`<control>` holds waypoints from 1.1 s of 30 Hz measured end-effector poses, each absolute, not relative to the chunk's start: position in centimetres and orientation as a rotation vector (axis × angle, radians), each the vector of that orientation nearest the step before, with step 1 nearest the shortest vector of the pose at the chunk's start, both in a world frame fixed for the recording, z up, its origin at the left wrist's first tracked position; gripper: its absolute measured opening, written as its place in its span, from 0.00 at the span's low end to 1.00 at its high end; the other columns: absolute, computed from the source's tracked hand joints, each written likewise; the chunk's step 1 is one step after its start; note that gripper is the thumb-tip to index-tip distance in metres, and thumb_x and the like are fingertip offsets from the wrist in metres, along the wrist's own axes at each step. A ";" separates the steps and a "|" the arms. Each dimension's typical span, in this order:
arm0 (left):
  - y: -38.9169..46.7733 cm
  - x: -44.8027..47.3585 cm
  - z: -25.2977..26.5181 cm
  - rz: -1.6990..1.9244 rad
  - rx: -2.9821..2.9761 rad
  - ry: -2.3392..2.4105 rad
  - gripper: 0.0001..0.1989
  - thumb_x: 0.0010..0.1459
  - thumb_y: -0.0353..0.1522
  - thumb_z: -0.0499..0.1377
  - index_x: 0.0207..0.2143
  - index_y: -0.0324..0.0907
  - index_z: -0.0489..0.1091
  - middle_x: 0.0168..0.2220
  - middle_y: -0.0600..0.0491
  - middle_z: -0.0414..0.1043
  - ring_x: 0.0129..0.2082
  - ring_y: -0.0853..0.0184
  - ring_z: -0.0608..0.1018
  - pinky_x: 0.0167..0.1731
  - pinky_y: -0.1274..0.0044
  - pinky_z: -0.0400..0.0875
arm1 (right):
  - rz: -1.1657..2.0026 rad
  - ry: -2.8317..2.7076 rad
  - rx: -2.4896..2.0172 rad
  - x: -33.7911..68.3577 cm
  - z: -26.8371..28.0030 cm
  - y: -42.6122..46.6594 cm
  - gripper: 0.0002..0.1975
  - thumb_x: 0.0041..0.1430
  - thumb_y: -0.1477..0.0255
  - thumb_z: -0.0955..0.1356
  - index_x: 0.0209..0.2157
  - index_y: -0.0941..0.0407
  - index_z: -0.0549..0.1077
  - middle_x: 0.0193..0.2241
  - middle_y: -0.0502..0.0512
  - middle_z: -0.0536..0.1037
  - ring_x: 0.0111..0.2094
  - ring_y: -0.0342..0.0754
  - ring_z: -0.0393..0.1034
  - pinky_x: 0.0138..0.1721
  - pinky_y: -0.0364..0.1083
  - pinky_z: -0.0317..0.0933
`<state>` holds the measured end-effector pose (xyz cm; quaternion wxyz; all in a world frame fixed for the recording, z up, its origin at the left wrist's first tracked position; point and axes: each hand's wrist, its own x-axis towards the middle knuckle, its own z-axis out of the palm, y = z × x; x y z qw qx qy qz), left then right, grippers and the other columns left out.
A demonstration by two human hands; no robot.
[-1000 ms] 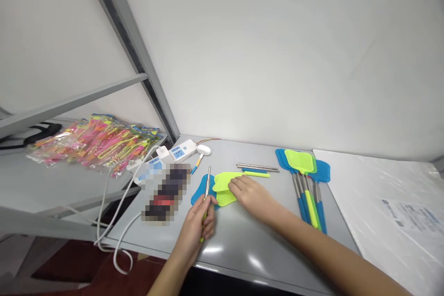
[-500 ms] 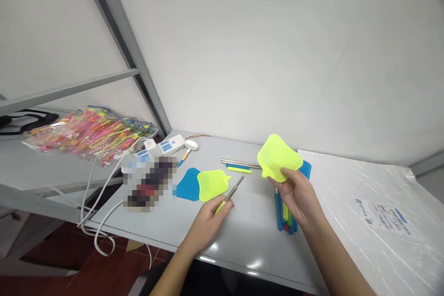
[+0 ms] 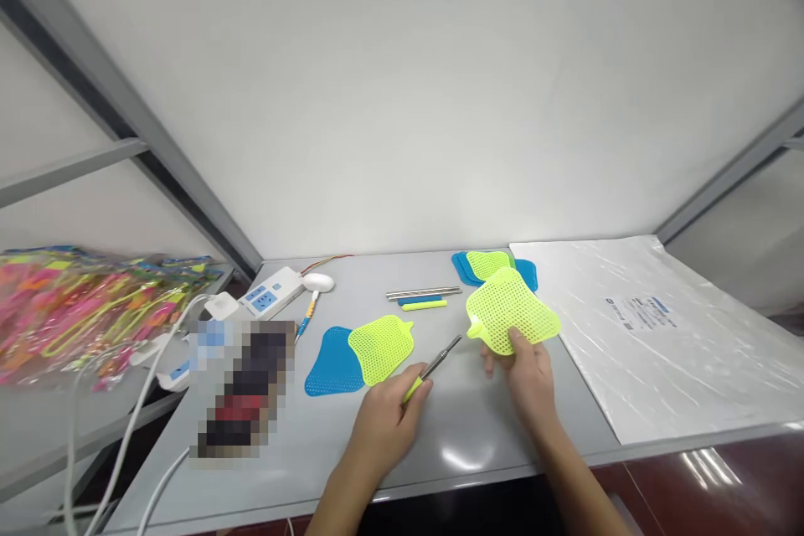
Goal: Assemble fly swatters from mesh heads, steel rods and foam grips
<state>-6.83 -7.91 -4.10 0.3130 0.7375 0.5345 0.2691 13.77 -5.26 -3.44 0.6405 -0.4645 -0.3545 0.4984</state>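
Note:
My left hand [image 3: 393,406] is closed around the yellow-green handle of a fly swatter rod [image 3: 443,353]; its thin metal end points up and to the right. In my right hand [image 3: 524,368] is a yellow-green fly swatter head [image 3: 512,310], a perforated flap pinched at its lower edge. Its short stem faces left, close to the rod's tip; a small gap shows between them. Left of my hands, a yellow-green swatter head [image 3: 383,347] partly overlaps a blue swatter head [image 3: 334,362] on the table.
Behind lie metal rods [image 3: 424,293] with a blue and a yellow-green handle [image 3: 425,306]. Blue and yellow-green heads [image 3: 487,265] are stacked near the wall. White wrapped sheet [image 3: 666,335] covers the right side; a power strip [image 3: 270,293], cables and bagged goods [image 3: 100,301] are left.
The swatter head's stem and the rod's tip have come closer together. My view has shifted; the stacked heads at the back now show, and the bundle of handles under my right hand no longer does.

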 end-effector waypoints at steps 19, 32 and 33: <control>-7.9 -6.7 -5.6 0.627 2.186 1.451 0.15 0.66 0.40 0.48 0.49 0.49 0.69 0.42 0.54 0.78 0.39 0.63 0.80 0.36 0.76 0.71 | 1.151 -1.048 -1.133 15.6 -3.5 -5.4 0.20 0.65 0.59 0.60 0.26 0.57 0.69 0.20 0.51 0.72 0.19 0.43 0.63 0.23 0.45 0.58; -8.1 -6.9 -5.9 0.624 2.213 1.468 0.15 0.66 0.40 0.50 0.51 0.50 0.69 0.46 0.55 0.77 0.43 0.62 0.79 0.39 0.74 0.73 | 1.135 -1.056 -1.162 15.7 -3.2 -5.8 0.20 0.63 0.57 0.61 0.25 0.56 0.69 0.20 0.52 0.72 0.19 0.43 0.64 0.23 0.45 0.59; -8.1 -6.8 -5.9 0.619 2.218 1.469 0.15 0.66 0.40 0.50 0.51 0.50 0.69 0.46 0.55 0.77 0.43 0.62 0.79 0.39 0.74 0.73 | 1.139 -1.058 -1.160 15.8 -3.4 -5.8 0.20 0.64 0.58 0.61 0.25 0.56 0.69 0.21 0.52 0.72 0.19 0.44 0.64 0.23 0.45 0.59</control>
